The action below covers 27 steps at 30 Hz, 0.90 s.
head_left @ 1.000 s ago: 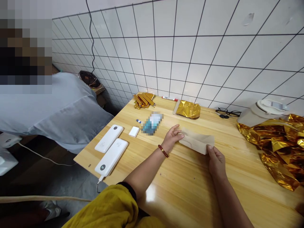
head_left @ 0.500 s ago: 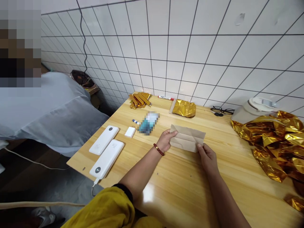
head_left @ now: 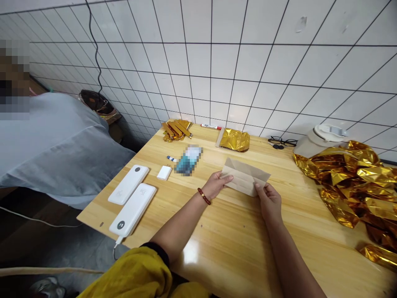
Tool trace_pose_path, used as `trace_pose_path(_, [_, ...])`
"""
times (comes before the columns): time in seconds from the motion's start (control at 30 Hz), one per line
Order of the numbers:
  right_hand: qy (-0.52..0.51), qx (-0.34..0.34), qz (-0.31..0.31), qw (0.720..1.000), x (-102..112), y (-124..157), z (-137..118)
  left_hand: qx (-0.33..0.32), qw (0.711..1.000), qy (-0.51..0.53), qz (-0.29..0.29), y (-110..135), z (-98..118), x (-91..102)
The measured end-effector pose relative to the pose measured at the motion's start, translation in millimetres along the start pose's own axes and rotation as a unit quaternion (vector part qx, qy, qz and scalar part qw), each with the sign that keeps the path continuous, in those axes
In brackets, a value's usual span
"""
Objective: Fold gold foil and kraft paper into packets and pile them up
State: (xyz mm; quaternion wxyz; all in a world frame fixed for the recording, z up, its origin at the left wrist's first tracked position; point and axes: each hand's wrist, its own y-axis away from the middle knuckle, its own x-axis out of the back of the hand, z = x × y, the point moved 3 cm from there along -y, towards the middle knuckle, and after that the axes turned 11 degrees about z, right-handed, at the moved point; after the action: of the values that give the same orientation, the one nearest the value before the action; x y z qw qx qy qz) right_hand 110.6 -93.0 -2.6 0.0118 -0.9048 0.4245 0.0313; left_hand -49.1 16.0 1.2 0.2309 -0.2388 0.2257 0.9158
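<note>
A tan paper sheet (head_left: 245,178), creased lengthwise, is held just above the wooden table (head_left: 235,244). My left hand (head_left: 215,185), with a red bead bracelet at the wrist, pinches the sheet's left end. My right hand (head_left: 269,199) grips its lower right edge, fingers curled over the paper. The sheet's far half stands tilted up from the fold.
Two white power banks (head_left: 132,201) and a small white charger (head_left: 164,172) lie at the left. Gold foil strips (head_left: 175,129), a red marker (head_left: 211,126), a gold packet (head_left: 234,139) and glasses (head_left: 281,142) line the far edge. Crumpled gold foil (head_left: 353,182) fills the right. A person in grey (head_left: 52,145) leans at the left.
Both hands have lifted the paper from lying flat and closed on its ends; its far half now stands up. The camera view has drifted right.
</note>
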Motion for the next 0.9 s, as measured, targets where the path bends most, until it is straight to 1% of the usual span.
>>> trace_pose_path(0.1, [0.036, 0.009, -0.036, 0.999, -2.4, 3.5, -0.2, -0.004, 1.0, 0.001, 0.027, -0.9, -1.7, 1.6])
trace_pose_path(0.27, [0.088, 0.018, -0.021, 0.996, 1.4, 3.7, 2.8, 0.007, 0.997, 0.046, 0.056, -4.4, -3.3, 5.3])
trace_pose_path(0.37, [0.084, 0.02, -0.048, 0.995, 2.3, 2.1, 4.2, 0.019, 0.995, 0.073, 0.068, -6.1, -2.9, 5.9])
trace_pose_path(0.43, [0.086, 0.021, -0.055, 0.995, 2.9, 1.2, 4.7, 0.019, 0.994, 0.09, 0.062, -5.9, -1.3, 5.2])
trace_pose_path(0.5, [0.091, 0.021, -0.043, 0.995, 3.7, 0.5, 5.0, 0.008, 0.994, 0.101, 0.031, -4.6, 0.5, 3.4])
trace_pose_path(0.57, [0.078, 0.023, -0.042, 0.996, 2.8, 0.3, 4.6, -0.005, 0.996, 0.089, -0.008, -2.8, 0.8, 1.5])
trace_pose_path(0.63, [0.055, 0.025, -0.058, 0.997, 0.7, 0.9, 3.3, -0.008, 0.998, 0.056, -0.026, -1.6, -1.5, 0.9])
trace_pose_path(0.73, [0.039, 0.025, -0.088, 0.995, -1.8, 2.6, 0.3, 0.006, 0.999, 0.04, -0.013, -2.7, -5.4, 2.1])
trace_pose_path(0.9, [0.013, 0.047, -0.137, 0.989, -3.3, 6.6, -0.4, 0.036, 0.991, 0.125, 0.021, -7.3, -2.4, 5.3])
